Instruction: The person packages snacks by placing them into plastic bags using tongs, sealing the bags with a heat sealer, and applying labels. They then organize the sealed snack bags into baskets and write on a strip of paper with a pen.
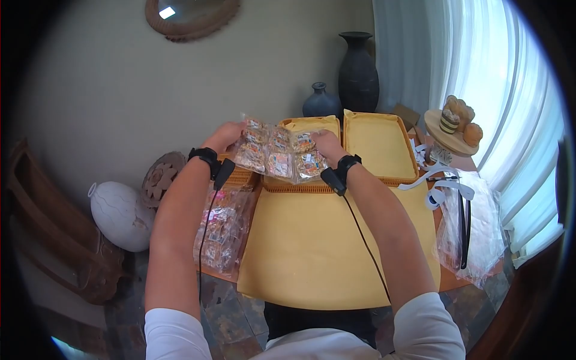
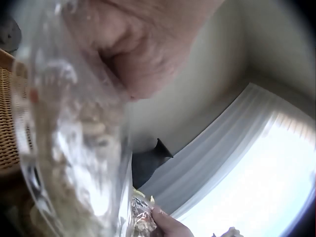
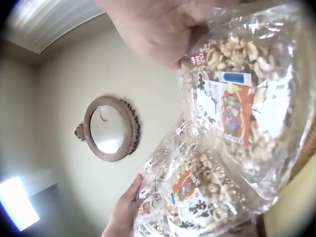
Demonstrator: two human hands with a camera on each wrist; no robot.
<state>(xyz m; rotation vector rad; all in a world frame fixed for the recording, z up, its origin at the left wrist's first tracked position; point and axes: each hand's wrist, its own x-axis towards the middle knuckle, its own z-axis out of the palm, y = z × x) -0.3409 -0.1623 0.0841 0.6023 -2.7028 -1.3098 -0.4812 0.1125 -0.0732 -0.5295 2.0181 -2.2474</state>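
Between my two hands hangs a clear plastic bag (image 1: 279, 147) of several small packs, raised over the baskets. My left hand (image 1: 227, 135) grips its left end, and my right hand (image 1: 329, 146) pinches the right end. Close up in the right wrist view, each snack pack (image 3: 237, 98) shows pale, nutty pieces and an orange and white label. The left wrist view has the bag's crinkled film (image 2: 79, 148) beside the left hand (image 2: 148, 49). A second bag of packs (image 1: 223, 231) lies at the table's left side.
Behind the bag stands a cloth-lined wicker basket (image 1: 300, 188), with another lined basket (image 1: 382, 147) to its right. A yellow mat (image 1: 336, 252) covers the near table. Plastic bags (image 1: 480, 222), a black strip and white tape (image 1: 433, 198) lie right. Vases (image 1: 358, 75) stand behind.
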